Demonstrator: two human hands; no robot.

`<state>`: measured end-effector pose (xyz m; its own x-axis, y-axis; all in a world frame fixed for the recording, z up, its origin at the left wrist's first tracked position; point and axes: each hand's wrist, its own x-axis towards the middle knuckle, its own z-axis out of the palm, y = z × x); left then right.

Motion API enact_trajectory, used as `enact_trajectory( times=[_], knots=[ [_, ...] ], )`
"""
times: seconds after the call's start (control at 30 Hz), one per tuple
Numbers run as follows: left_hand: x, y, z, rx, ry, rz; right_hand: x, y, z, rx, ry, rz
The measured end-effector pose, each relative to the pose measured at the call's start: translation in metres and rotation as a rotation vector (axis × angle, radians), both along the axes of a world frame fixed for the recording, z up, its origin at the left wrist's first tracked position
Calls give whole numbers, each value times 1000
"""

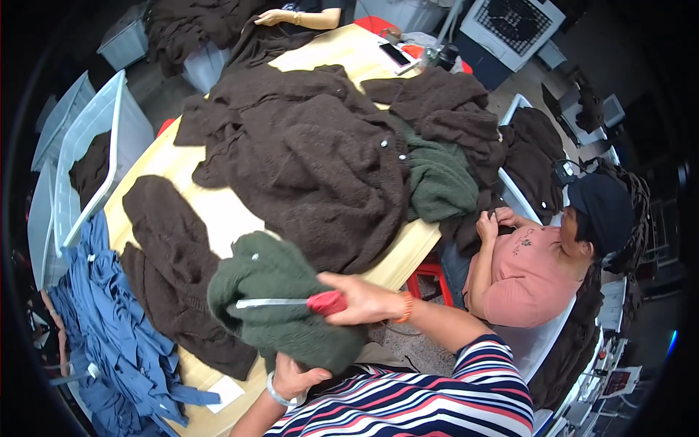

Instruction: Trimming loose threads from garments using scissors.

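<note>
"Yellow wood first: that's the table (233,211) we see under most of it?"

"Yes, and across its middle we have a big heap of brown knit garments (313,160). Blue garments (116,291) lie piled on the near left."

"Who do we have on the right?"

"A person in a pink top (528,280), with hands (489,224) at some dark brown cloth (460,230)."

"And nearest to us?"

"A green knit garment (273,335), bunched up at the near side of the table, a brown garment (164,226) just to its left. Our right hand (364,298) is over its right part, fingers closed round a red-handled tool (317,303), whose long pale strip (273,302) points left across the knit."

"Our left hand (295,379)?"

"Touching the garment's near edge. Its fingers go under the folds, so we can't tell whether it is closed."

"Anything smaller?"

"A dark phone (395,54) at the table's far end, and one white dot (255,256) on the green knit."
</note>
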<state>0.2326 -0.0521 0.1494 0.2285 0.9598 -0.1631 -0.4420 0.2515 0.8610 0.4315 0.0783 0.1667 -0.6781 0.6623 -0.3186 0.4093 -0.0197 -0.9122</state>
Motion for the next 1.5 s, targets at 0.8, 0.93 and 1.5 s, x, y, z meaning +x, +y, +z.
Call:
enact_trajectory(
  times=[0.8, 0.93, 1.5],
  knots=[
    [101, 419, -142, 81, 1842, -371, 256, 239, -129, 547, -231, -887],
    [71, 410, -154, 118, 1960, -368, 243, 223, -147, 524, -264, -844],
    [-67, 145, -75, 142, 2261, -737, 230, 215, -107, 650, -149, -763]
  ],
)
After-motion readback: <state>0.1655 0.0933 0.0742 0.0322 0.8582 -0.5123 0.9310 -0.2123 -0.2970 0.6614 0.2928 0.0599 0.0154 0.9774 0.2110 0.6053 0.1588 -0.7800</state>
